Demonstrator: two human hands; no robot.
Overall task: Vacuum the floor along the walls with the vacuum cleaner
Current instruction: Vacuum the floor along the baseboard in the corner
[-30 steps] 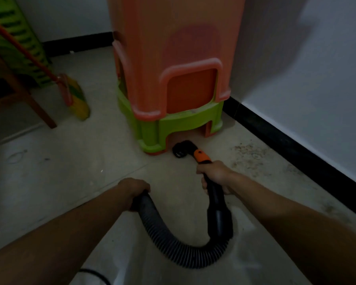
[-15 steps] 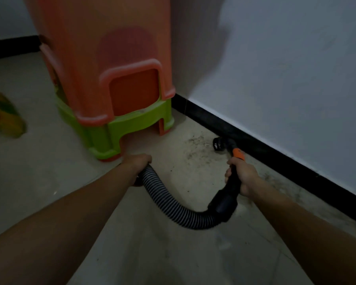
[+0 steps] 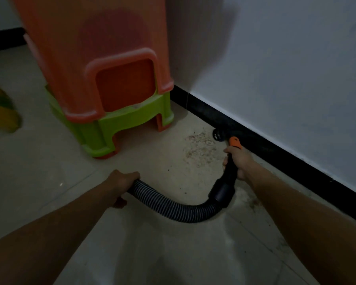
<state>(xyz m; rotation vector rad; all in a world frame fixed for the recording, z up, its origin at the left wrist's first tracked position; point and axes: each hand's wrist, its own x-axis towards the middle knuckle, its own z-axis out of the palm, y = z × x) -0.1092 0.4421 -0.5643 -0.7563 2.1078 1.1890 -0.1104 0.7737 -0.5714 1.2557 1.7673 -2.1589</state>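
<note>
1. Head view: my right hand [image 3: 237, 161] has its fingers clamped round the black wand [image 3: 229, 174], just below the orange collar [image 3: 234, 142]. My left hand [image 3: 121, 182] has its fingers curled over the ribbed hose [image 3: 173, 206].
2. The nozzle [image 3: 219, 135] sits just beyond my right fingers, on the floor [image 3: 152, 254] at the foot of the black baseboard [image 3: 275, 153].
3. The dirt patch [image 3: 199, 149] lies to the left of my right fingers, towards the stacked stools [image 3: 111, 79]. If I hug the wall, I judge the nozzle could slide past and miss it.
4. The hose bows slack between both sets of fingers. A hard tug from my left fingers could, I think, tip the nozzle off the floor or knock it against the baseboard.
</note>
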